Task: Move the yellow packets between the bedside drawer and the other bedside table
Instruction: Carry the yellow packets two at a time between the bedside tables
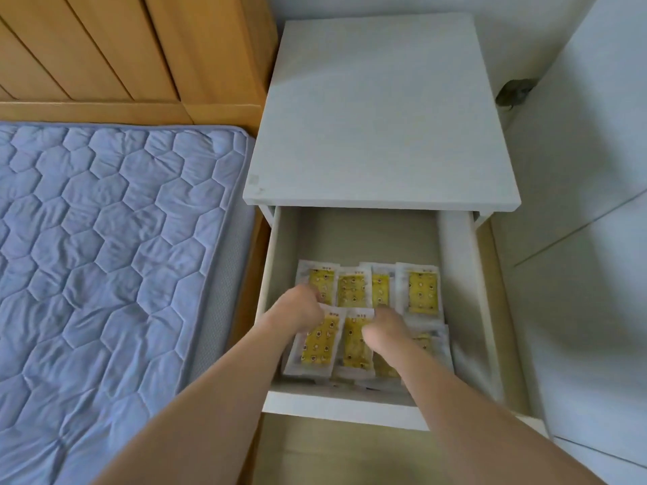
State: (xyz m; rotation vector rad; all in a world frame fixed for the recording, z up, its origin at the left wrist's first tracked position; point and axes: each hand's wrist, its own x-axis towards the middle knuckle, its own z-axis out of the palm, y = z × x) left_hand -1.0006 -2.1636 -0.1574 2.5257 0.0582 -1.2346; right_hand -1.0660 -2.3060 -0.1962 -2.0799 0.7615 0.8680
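Your drawer (371, 236) stands pulled out from under the top of the white bedside table (381, 113), and every place below is given from that drawer. The yellow packets (352, 290) lie flat on its floor, crowded toward the front wall, with the back part of the floor bare. You can count 4 packets in the farther row, side by side and overlapping at their edges, and about 3 more in the nearer row, though your arms cover part of that row and the exact count cannot be told.

Your left hand (299, 308) sits inside the drawer at its left side, fingers curled down onto the packets where the 2 rows meet; it looks to be pinching the top edge of the near-left packet (317, 343), but the fingertips are hidden, so you cannot tell for sure what it holds. Your right hand (383, 329) is inside the drawer toward the right, fingers curled on the near-middle packet (354, 339), its grip equally hard to make out.

Left of the drawer lies the bed with its blue quilted mattress (105, 257), and a wooden headboard (122, 50) rises beyond it. Right of the drawer, pale floor tiles (577, 239) run along the wall.
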